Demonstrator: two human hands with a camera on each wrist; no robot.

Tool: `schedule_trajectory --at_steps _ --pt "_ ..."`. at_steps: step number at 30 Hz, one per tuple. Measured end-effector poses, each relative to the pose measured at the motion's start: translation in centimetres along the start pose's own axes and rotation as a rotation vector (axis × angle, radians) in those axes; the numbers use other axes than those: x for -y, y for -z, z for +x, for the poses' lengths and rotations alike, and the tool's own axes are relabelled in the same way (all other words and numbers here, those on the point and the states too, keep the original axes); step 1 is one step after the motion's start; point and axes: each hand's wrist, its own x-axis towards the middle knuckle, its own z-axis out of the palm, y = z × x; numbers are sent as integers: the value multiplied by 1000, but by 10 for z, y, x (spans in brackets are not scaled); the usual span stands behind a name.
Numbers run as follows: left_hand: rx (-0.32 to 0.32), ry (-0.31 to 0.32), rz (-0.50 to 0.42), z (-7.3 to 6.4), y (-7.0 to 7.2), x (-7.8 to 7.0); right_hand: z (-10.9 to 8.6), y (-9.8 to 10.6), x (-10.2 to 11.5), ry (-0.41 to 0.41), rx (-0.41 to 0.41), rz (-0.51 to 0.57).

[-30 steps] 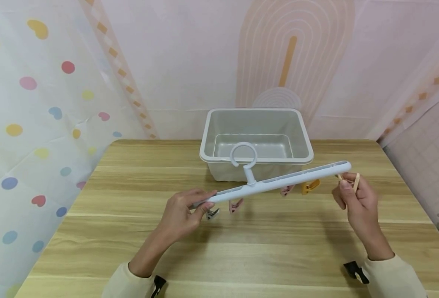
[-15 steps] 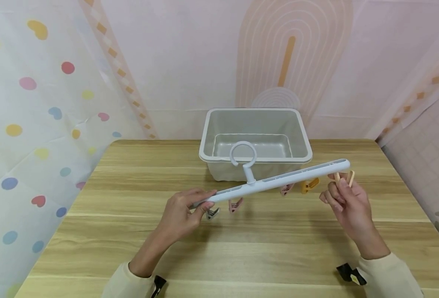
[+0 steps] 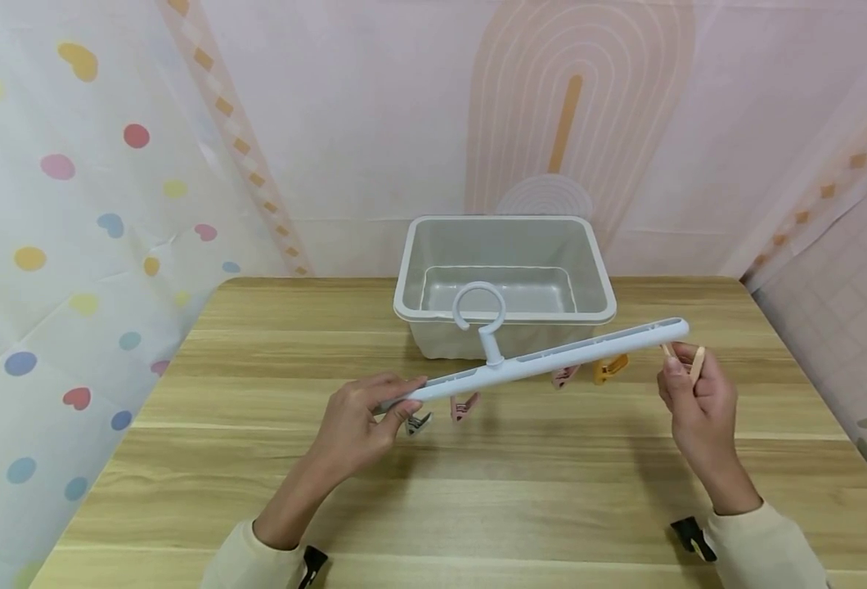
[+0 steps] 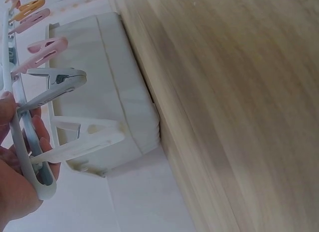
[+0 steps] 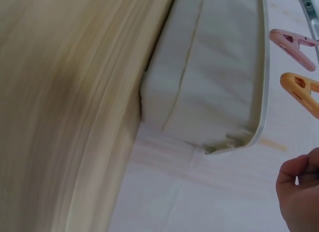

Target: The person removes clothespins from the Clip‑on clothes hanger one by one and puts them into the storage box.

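Observation:
My left hand (image 3: 363, 417) grips the left end of a pale blue clip hanger (image 3: 551, 357), held tilted above the table with its right end higher. Fingers and thumb close round the bar in the left wrist view. From the bar hang a white clip (image 4: 94, 140), a grey clip (image 3: 419, 423), two pink clips (image 3: 464, 406) and an orange clip (image 3: 611, 368). At the bar's right end my right hand (image 3: 702, 405) pinches a light peach clip (image 3: 698, 365). Its upper tip lies close under the bar; whether it is attached is hidden.
A grey plastic bin (image 3: 505, 317) stands at the back of the wooden table (image 3: 507, 507), behind the hanger. A patterned cloth (image 3: 375, 123) hangs behind the table and at its sides. Black straps (image 3: 691, 538) show at both cuffs.
My right hand shifts left with the peach clip, then back slightly right, its fingers tucking in behind the clip. The hanger and my left hand stay almost still.

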Motion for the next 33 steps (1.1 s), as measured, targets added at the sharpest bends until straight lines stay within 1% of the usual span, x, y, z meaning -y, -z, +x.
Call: schedule_trajectory --at_steps 1,3,5,7,9,10,11,12,13,14,16,18,19,20,22,23,24,25,26,27,28,30,33 --pt "2 3 2 0 0 0 -1 0 0 5 -12 -65" --pt "9 9 3 0 0 0 -2 1 -1 34 -40 -231" --pt "16 15 0 0 0 0 -2 2 -3 97 -75 -409" --pt "23 20 -2 0 -1 0 -2 3 -6 170 -106 -545" --pt "28 24 -7 0 -1 0 -2 5 -8 232 -129 -631" --pt "29 25 -9 0 -1 0 -2 5 -9 250 -131 -645" --pt "28 24 -8 0 -1 0 -2 5 -9 243 -126 -633" --pt "26 23 -8 0 -2 0 -2 6 -8 223 -108 -588" --pt "23 20 -6 0 -2 -1 -2 6 -8 199 -80 -499" --pt "19 18 -4 0 -2 -1 -1 6 -8 177 -49 -376" --pt "8 7 -3 0 -2 0 0 5 -6 108 24 -83" --pt "-2 -6 -5 1 -3 0 2 3 -5 31 102 248" --pt "-6 -12 -6 1 -3 0 3 2 -4 -5 142 392" --pt "-10 -18 -9 1 -3 0 3 2 -3 -48 177 513" --pt "-17 -27 -10 1 -4 1 4 0 -1 -142 229 704" --pt "-21 -29 -7 1 -4 1 4 0 -1 -178 249 774" --pt "-25 -32 -5 1 -4 1 4 0 0 -205 259 804" --pt "-27 -32 -2 1 -4 1 5 -1 0 -216 258 809" --pt "-29 -33 3 1 -4 1 5 -1 0 -212 248 787" --pt "-30 -33 8 1 -3 1 5 -1 0 -189 229 725" --pt "-29 -32 12 1 -3 2 4 -1 0 -156 199 622" --pt "-24 -29 12 1 -3 2 3 -1 0 -87 121 357" --pt "-9 -24 4 0 -3 2 1 0 -2 1 -6 -99"
